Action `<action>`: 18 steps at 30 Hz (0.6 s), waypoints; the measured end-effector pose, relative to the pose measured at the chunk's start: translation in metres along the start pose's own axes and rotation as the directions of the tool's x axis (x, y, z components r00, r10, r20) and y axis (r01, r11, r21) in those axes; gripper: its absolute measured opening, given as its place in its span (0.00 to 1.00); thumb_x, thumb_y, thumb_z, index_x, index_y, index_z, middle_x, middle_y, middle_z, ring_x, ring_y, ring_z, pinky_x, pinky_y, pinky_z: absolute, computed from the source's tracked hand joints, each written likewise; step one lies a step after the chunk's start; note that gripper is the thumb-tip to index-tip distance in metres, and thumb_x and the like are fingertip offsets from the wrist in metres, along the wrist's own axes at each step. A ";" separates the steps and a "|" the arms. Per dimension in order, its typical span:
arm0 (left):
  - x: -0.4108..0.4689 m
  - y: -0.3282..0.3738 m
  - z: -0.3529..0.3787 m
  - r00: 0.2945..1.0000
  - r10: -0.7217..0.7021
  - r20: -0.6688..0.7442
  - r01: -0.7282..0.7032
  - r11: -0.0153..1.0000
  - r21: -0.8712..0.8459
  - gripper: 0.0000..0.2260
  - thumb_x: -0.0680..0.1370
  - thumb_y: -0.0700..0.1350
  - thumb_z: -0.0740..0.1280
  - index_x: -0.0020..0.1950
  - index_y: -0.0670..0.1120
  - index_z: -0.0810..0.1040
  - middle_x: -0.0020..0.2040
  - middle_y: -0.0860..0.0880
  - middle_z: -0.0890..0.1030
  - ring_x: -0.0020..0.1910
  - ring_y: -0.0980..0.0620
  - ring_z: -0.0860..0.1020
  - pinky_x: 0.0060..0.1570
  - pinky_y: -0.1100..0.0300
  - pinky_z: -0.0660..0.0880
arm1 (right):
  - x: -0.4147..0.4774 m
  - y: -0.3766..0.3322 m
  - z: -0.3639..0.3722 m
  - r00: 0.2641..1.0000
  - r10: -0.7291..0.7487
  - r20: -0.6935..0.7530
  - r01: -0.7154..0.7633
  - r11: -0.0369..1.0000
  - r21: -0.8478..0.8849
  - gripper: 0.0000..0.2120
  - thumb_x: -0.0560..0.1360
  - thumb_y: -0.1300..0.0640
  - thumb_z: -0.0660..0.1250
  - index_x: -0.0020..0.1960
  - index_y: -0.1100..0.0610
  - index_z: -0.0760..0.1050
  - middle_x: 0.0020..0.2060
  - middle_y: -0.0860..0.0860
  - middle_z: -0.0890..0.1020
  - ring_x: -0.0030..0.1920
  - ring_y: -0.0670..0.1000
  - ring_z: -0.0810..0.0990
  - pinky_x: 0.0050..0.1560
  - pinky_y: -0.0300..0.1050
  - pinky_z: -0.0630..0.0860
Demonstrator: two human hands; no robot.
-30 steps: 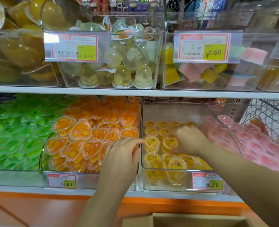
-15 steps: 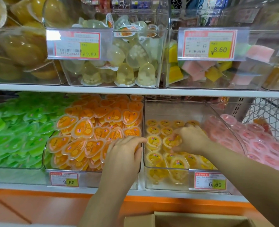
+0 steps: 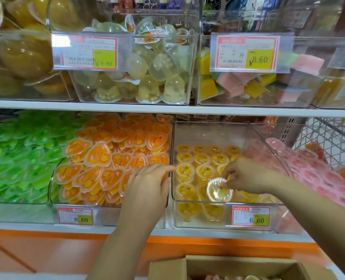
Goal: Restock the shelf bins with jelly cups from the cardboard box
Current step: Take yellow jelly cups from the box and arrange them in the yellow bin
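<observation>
A shop shelf (image 3: 46,226) carries clear plastic bins of jelly cups, and an open cardboard box (image 3: 228,265) sits below its orange base. The restock centres on the yellow-cup bin (image 3: 208,134), where round cups (image 3: 203,158) lie lid-up in neat rows at the back and more loosely toward the front.

The left hand (image 3: 147,190) is at the neighbouring orange-cup bin (image 3: 107,214). Its fingers curl over the side wall nearest the yellow-cup bin, apparently to steady it.

The right hand (image 3: 246,176) reaches in from the right and pinches one pale jelly cup (image 3: 219,189) by its rim between thumb and fingertips. The cup hangs just above the front rows, inside the bin.

It is tipped up, with a round face turned toward the camera. A small printed mark suggests this is the sealed lid, though that is not certain. The cup is squat and round, so it has no real long axis. Its lid-to-base line runs roughly toward the viewer rather than straight down.

A cup like this is probably light, with a thin wall that gives under pressure and a smooth film lid that could puncture or peel. The stiffer rim flange looks the safest hold, as here, or a light grip across the widest part of the body. It likely needs turning lid-up to match the rows.
</observation>
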State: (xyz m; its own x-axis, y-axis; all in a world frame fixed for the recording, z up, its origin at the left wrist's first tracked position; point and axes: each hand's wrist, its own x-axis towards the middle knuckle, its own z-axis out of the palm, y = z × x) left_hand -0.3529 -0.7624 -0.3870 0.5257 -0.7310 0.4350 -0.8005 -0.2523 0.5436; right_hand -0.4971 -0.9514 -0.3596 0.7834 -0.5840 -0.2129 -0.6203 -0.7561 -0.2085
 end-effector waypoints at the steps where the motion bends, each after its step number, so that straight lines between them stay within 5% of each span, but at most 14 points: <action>1: 0.000 0.000 0.000 1.000 0.001 -0.003 -0.001 1.000 0.001 0.12 0.76 0.39 0.67 0.57 0.50 0.81 0.55 0.54 0.81 0.56 0.51 0.77 0.61 0.49 0.71 | 0.001 0.000 -0.003 0.996 0.007 -0.093 -0.002 0.998 0.057 0.08 0.74 0.53 0.69 0.51 0.54 0.80 0.35 0.46 0.77 0.37 0.44 0.75 0.38 0.37 0.69; 3: 0.000 0.000 0.001 1.000 0.012 -0.013 -0.012 1.000 0.004 0.12 0.75 0.38 0.68 0.56 0.50 0.81 0.53 0.53 0.82 0.54 0.50 0.78 0.58 0.48 0.72 | 0.008 -0.004 -0.009 0.970 0.020 -0.241 0.056 0.951 0.304 0.01 0.74 0.55 0.69 0.43 0.51 0.79 0.36 0.49 0.81 0.38 0.47 0.77 0.40 0.40 0.71; 6: 0.001 -0.002 0.002 0.999 0.027 -0.029 -0.027 1.000 0.007 0.12 0.75 0.37 0.68 0.54 0.50 0.82 0.51 0.53 0.82 0.50 0.50 0.79 0.55 0.45 0.74 | 0.024 -0.027 -0.007 0.984 -0.009 -0.179 0.103 0.844 0.526 0.06 0.75 0.60 0.67 0.40 0.52 0.78 0.30 0.45 0.81 0.28 0.36 0.74 0.37 0.34 0.71; 11: 0.001 -0.004 0.003 0.997 0.065 -0.041 -0.064 0.998 0.022 0.11 0.74 0.37 0.68 0.54 0.50 0.82 0.50 0.53 0.83 0.50 0.49 0.80 0.53 0.44 0.75 | 0.040 -0.041 0.008 0.996 -0.030 0.086 -0.014 0.881 0.474 0.06 0.76 0.63 0.64 0.48 0.57 0.80 0.24 0.42 0.78 0.21 0.33 0.70 0.24 0.26 0.65; 18: 0.001 -0.005 0.003 0.998 0.047 -0.030 -0.047 0.999 0.000 0.12 0.75 0.38 0.68 0.55 0.50 0.81 0.52 0.53 0.82 0.49 0.50 0.79 0.54 0.44 0.74 | 0.043 -0.039 0.024 0.998 -0.010 0.068 -0.018 0.917 0.398 0.06 0.76 0.59 0.65 0.44 0.55 0.81 0.38 0.49 0.82 0.36 0.40 0.75 0.35 0.30 0.69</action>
State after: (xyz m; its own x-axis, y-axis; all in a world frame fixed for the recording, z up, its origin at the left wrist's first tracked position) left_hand -0.3489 -0.7638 -0.3910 0.4963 -0.7225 0.4813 -0.8242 -0.2181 0.5226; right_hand -0.4402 -0.9397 -0.3832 0.7848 -0.5553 -0.2751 -0.5988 -0.5650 -0.5676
